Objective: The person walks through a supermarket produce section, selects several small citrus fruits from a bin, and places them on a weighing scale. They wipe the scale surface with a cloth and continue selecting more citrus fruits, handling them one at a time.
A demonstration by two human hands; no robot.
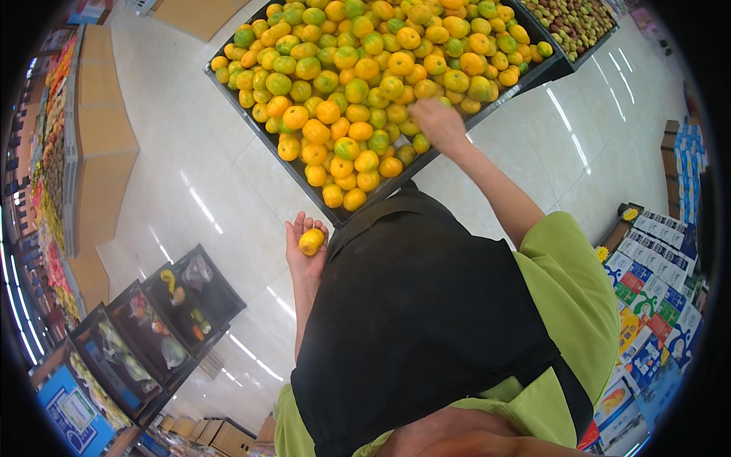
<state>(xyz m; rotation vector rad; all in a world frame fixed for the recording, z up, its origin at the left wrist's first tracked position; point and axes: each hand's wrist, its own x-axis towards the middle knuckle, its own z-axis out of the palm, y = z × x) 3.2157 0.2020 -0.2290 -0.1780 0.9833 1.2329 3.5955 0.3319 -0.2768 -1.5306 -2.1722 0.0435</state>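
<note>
Black bin point(343, 215) taken as landmark; its far edge runs out of the top of the view. Lower layers of the heaped oranges point(365, 68) in it are hidden by those on top. Along the bin's near right side a pale patch shows between fruit; cannot make out what it is. Beyond the bin's far right end, a second lot of small reddish-green fruit point(575, 27), partly cut off by the upper edge.

Right hand point(438, 123): blurred, over the bin's near right part, back of hand up, fingers pointing down and left into the heap. Fingertips not clear; cannot tell whether this grip is wide, narrow or around a fruit. Forearm bare, slanting from the green sleeve point(567, 274) across the bin's right rim.

Left hand point(304, 263): outside the bin, just left of its near corner, lower than the rim in view. Palm up, fingers loosely bent, thumb to the left. Grip holds a single orange point(311, 242), which lies on the fingers and palm and hides part of them. Forearm partly covered by the black apron point(419, 320); elbow out of sight.

Well left of the bin, nearer the wearer: dark crates point(228, 305) with bagged produce, contents hard to identify. Well right of the bin: stacked packages point(655, 305), bent and cropped by the lens rim
</note>
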